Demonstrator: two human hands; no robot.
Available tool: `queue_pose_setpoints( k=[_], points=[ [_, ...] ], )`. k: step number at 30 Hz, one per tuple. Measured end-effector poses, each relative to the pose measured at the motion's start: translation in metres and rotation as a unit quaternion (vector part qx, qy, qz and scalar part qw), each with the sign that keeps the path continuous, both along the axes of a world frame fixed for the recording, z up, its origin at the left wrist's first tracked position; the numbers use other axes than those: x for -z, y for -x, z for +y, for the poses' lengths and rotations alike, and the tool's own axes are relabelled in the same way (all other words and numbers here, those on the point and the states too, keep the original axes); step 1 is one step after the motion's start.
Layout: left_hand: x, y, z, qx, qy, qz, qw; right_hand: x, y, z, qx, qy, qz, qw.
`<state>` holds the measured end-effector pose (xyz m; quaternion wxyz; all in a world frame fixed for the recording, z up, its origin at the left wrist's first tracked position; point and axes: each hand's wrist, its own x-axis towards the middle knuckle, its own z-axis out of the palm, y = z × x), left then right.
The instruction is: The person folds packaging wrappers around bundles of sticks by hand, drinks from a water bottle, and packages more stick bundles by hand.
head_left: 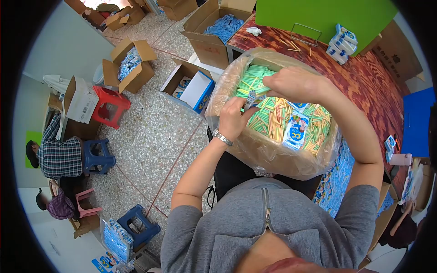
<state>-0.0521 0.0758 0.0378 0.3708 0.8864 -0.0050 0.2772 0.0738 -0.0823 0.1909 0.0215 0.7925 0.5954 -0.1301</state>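
Observation:
A plastic-lined box [268,159] full of thin green, yellow and pink sticks stands in front of me. My left hand [233,117], with a metal watch on its wrist, pinches a small blue and white packet [255,97] over the box's left part. Close beside it, my right hand [291,85] has its fingers closed at the green sticks [257,75]; what is between those fingers is too small to tell. A blue and white packet [297,131] lies on the sticks, with another partly hidden behind it.
On the red-brown table [364,95] are stacked packets [341,44] and loose sticks. Open cartons [129,66] and a white-blue box [189,86] stand on the floor at left. Two people sit at far left near blue stools [99,156]; another person is at far right.

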Motion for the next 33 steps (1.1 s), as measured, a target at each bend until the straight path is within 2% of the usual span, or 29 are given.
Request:
queue_pose_setpoints(
  k=[4,7,13,16,18,22,25,28,31,33],
  points=[
    [-0.001,0.001,-0.002,0.012,-0.025,-0.029,0.999,-0.017,0.010,0.012,0.021,0.095,-0.028,0.995],
    [-0.002,0.001,-0.003,0.008,-0.018,-0.042,0.999,-0.014,0.003,0.012,0.010,0.074,-0.021,0.997],
    [0.003,-0.002,-0.005,0.001,-0.024,-0.069,0.997,-0.016,0.010,0.015,0.056,0.153,-0.032,0.986],
    [0.003,-0.006,-0.008,0.008,-0.041,-0.080,0.996,-0.014,0.010,0.017,0.033,0.164,-0.040,0.985],
    [0.000,-0.008,-0.010,0.015,-0.076,-0.103,0.992,-0.017,0.012,0.021,0.042,0.147,-0.033,0.988],
    [-0.002,-0.010,-0.018,0.035,0.000,-0.044,0.998,-0.024,0.013,0.006,0.037,0.093,-0.041,0.994],
    [-0.003,-0.013,-0.025,0.062,0.038,-0.023,0.997,0.007,0.003,-0.032,-0.031,-0.156,-0.056,0.986],
    [0.002,-0.023,-0.036,0.107,0.068,-0.003,0.992,0.041,0.003,-0.045,-0.047,-0.204,0.046,0.977],
    [0.005,-0.031,-0.048,0.142,0.088,0.010,0.986,0.052,0.010,-0.059,0.076,-0.213,0.112,0.968],
    [0.002,-0.031,-0.060,0.170,0.140,0.002,0.975,0.064,0.005,-0.073,0.109,-0.284,0.129,0.944]
  ],
)
